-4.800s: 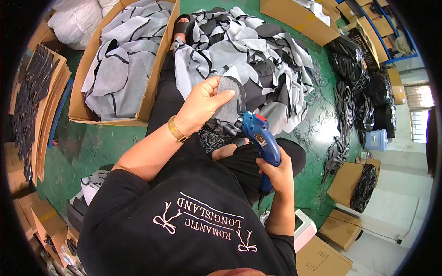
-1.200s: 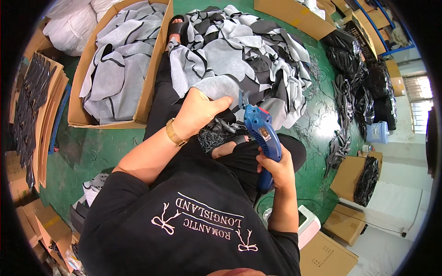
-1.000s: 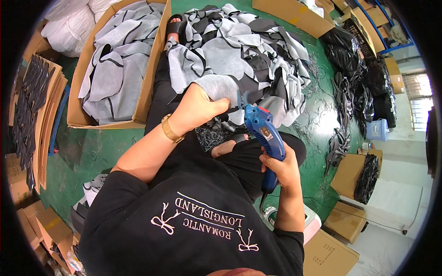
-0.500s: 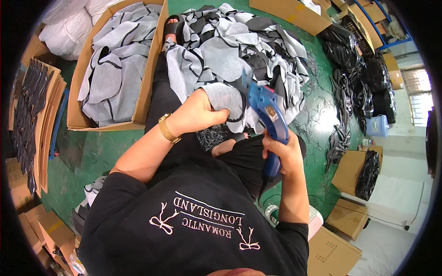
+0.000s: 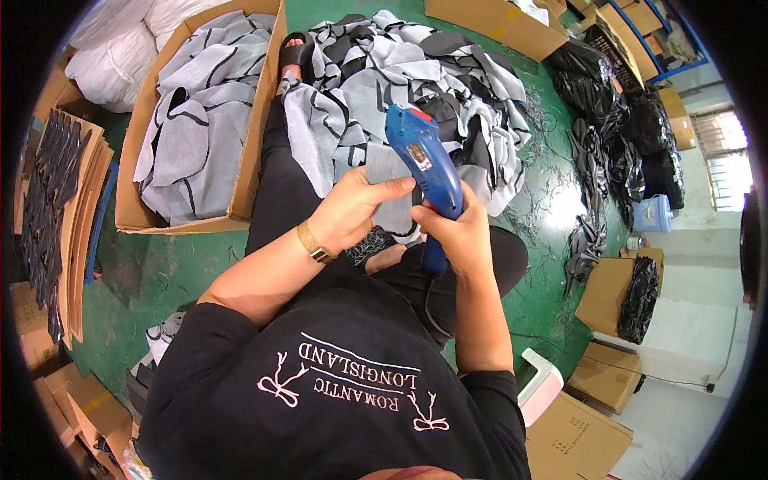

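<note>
Wrapped round the handle of a blue electric fabric cutter (image 5: 426, 160) is my right hand (image 5: 466, 232). The cutter points away from me, and its dark cable runs back toward my lap; its blade does not show clearly. My left hand (image 5: 346, 212), with a gold watch on its wrist, is closed on a grey fabric piece (image 5: 386, 163) with the thumb on top. That thumb lies close beside the cutter's body. Beyond both hands a heap of grey and black fabric pieces (image 5: 364, 90) spreads over the floor.
To the left stands an open cardboard box (image 5: 254, 152) of grey fabric pieces. Dark thin offcuts (image 5: 532, 204) litter the green floor on the right. Farther right lie black plastic bags (image 5: 588, 88) and a blue bucket (image 5: 652, 214). A white and pink stool (image 5: 542, 388) is near my right elbow.
The cutter has swung left and nearer my left hand, its head now turned away. My left hand has drawn a little toward me, its thumb now pointing at the cutter.
</note>
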{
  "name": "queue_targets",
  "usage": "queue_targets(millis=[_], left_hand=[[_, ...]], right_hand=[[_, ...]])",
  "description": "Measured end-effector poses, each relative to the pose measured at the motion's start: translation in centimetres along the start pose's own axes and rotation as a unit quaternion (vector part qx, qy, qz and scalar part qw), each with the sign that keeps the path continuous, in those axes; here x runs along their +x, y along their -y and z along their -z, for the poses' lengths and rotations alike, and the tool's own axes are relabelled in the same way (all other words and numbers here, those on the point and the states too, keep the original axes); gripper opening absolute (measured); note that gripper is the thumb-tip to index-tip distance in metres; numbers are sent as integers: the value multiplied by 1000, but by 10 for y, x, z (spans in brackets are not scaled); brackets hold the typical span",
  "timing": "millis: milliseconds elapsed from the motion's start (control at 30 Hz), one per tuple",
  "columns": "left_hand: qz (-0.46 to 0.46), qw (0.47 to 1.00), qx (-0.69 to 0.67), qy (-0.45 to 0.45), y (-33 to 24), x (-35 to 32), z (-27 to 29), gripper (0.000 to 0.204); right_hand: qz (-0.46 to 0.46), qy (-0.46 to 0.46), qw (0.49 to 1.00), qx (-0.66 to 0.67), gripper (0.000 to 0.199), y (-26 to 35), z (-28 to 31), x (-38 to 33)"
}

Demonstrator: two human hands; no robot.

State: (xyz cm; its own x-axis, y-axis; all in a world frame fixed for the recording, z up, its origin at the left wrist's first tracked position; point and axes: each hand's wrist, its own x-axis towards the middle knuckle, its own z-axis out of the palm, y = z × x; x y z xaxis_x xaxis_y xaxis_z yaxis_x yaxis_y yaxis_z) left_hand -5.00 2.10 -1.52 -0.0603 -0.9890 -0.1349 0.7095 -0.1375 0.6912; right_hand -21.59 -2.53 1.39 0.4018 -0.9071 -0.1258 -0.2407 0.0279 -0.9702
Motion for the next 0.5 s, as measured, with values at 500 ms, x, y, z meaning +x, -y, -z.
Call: queue_targets(millis=[500], left_hand=[[37, 995, -86, 30, -17, 8, 21, 24]], right_hand=[[-210, 208, 925, 238, 31, -58, 63, -55]])
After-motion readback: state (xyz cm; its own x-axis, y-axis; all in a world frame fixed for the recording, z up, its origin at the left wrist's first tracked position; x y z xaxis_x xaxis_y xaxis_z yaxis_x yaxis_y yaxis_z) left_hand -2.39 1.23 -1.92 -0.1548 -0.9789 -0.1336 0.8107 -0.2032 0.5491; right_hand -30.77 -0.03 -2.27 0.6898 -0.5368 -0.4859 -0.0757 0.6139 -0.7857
